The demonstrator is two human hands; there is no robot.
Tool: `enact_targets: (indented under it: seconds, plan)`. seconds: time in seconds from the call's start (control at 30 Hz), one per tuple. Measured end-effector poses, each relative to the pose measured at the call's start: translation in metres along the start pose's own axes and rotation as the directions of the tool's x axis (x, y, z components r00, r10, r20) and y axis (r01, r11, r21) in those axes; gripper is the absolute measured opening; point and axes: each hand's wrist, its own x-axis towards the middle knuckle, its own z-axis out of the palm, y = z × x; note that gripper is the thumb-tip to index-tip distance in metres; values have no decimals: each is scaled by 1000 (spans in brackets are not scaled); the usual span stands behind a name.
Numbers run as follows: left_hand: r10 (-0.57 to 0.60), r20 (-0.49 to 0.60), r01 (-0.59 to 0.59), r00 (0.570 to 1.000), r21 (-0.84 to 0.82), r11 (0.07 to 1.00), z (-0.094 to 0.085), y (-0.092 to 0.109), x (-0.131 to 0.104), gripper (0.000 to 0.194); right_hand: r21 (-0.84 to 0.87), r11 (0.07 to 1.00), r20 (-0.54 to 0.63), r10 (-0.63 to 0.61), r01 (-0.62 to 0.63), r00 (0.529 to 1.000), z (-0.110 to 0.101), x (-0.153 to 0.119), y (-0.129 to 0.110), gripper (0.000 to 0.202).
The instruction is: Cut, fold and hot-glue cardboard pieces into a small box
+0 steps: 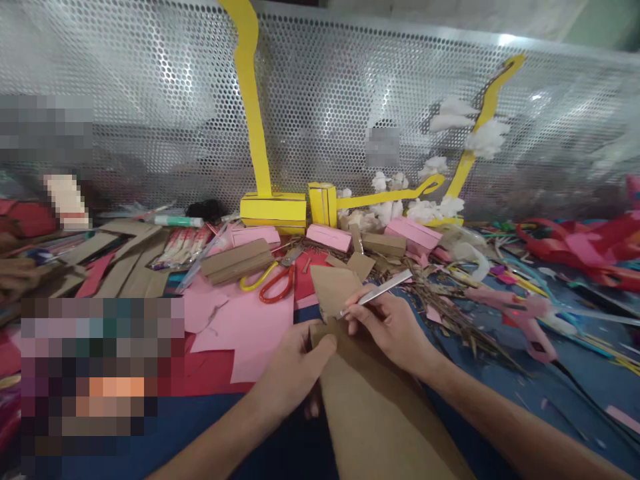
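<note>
Cardboard point(377, 400), pinched in left grip point(303, 360), lies beneath right grip point(393, 327) clasping a metal cutter point(384, 289).

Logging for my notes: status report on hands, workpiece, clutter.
Left hand gripping long flat brown cardboard sheet. Right hand holding slim silver metal tool over it. Thin brown twigs beside right hand.

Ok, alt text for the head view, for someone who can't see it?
A person's left hand holds brown cardboard while the right hand holds a slim silver tool at its edge. Around them lie scissors, pink paper and a glue gun; behind are yellow shapes and perforated metal.
</note>
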Motion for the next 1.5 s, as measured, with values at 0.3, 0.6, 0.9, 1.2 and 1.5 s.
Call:
enact_targets:
  seconds: [0.3,0.6,0.9,1.2,1.5]
  plan:
    - [121,-80,-125,989,-54,991,3,3,-1,37,51,998,-30,37,-35,999,-16,-1,-12,19]
    - [-61,-124,63,990,12,998,3,7,-7,40,-375,889,-390,-409,264,825,-29,1,-30,40]
    - [-60,-140,64,988,20,998,0,-4,3,37,-812,-12,582,-88,583,809,-34,14,-85,20]
    - [-91,-31,88,995,-88,992,2,8,-3,45,-780,-50,595,249,624,764,-33,44,-70,15]
    - [134,45,-97,990,-482,871,-5,18,-12,72,-940,14,341,42,340,939,-76,70,-120,29]
